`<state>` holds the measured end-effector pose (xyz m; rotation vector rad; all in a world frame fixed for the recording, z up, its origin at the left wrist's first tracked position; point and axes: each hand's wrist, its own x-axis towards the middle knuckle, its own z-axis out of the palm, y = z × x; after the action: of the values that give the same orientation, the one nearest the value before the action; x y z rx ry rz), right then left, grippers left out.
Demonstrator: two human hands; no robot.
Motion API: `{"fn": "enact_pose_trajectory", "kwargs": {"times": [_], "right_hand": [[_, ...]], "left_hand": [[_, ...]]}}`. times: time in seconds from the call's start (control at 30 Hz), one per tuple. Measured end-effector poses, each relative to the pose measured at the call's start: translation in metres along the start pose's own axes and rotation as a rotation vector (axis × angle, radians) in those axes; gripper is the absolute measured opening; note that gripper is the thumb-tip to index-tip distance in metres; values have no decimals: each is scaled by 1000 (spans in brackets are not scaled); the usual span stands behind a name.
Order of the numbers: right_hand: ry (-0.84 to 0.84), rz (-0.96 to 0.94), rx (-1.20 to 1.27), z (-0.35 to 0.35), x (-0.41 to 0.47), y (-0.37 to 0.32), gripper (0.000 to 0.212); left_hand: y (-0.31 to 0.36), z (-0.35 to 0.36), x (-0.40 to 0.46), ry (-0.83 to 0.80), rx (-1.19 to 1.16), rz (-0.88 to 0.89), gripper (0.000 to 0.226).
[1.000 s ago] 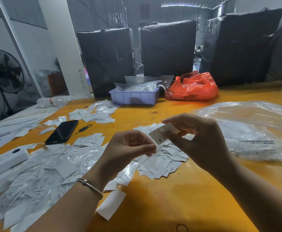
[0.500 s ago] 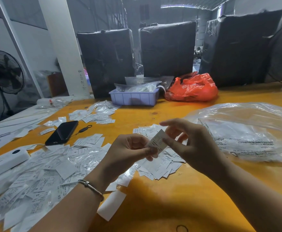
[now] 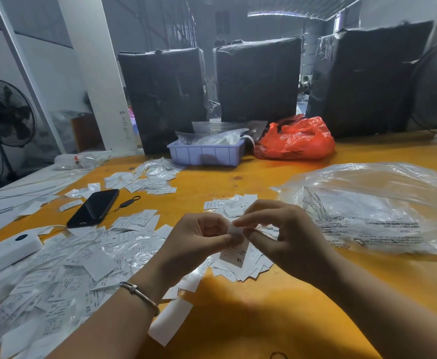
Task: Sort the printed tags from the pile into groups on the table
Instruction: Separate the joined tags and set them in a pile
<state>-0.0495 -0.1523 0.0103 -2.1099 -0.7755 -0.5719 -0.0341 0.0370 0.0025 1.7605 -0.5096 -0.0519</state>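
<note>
A white printed tag marked XL (image 3: 235, 251) hangs between my two hands above the yellow table (image 3: 264, 320). My left hand (image 3: 196, 240) pinches its upper edge between thumb and fingers. My right hand (image 3: 287, 229) pinches the same top edge from the right. A big loose pile of tags (image 3: 56, 270) covers the table's left side. A smaller group of tags (image 3: 240, 268) lies directly under my hands. A further group (image 3: 144, 178) sits farther back on the left.
A black phone (image 3: 94, 207) lies left of centre, with a white device (image 3: 5, 251) at the left edge. A large clear plastic bag (image 3: 375, 208) fills the right side. A lilac tray (image 3: 205, 154) and a red bag (image 3: 296, 139) stand at the back before black-wrapped bales.
Both hands have come lower and closer together. The XL tag, held up flat by my right hand before, now hangs down with both hands pinching its top.
</note>
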Motion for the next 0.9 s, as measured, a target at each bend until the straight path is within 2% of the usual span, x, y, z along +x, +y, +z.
{"fn": "enact_pose_trajectory", "kwargs": {"times": [0.1, 0.17, 0.3, 0.37, 0.5, 0.63, 0.7, 0.77, 0.83, 0.9], "right_hand": [[-48, -12, -13, 0, 0, 0, 17], [-40, -24, -68, -1, 0, 1, 21], [140, -26, -155, -3, 3, 2, 36], [141, -12, -173, -5, 3, 0, 32], [3, -23, -231, -1, 0, 1, 20], [-9, -27, -233, -2, 1, 5, 20], [22, -25, -249, -5, 2, 8, 26], [82, -21, -261, -11, 5, 11, 21], [153, -13, -309, -18, 7, 16, 8], [201, 41, -401, -25, 8, 24, 7]], "left_hand": [[-1, -1, 0, 20, 44, 6, 7], [-1, -1, 1, 36, 46, 8, 16], [-1, -2, 0, 36, 35, -3, 32], [-1, -3, 0, 44, 35, 0, 33], [1, -2, 0, 45, 32, 25, 20], [0, -2, 0, 43, 40, 20, 14], [1, -3, 0, 40, 47, 6, 20], [1, -6, 1, 38, 65, -29, 24], [1, -10, 2, 56, 127, -59, 15], [-2, -15, 3, 92, 227, -76, 6]]}}
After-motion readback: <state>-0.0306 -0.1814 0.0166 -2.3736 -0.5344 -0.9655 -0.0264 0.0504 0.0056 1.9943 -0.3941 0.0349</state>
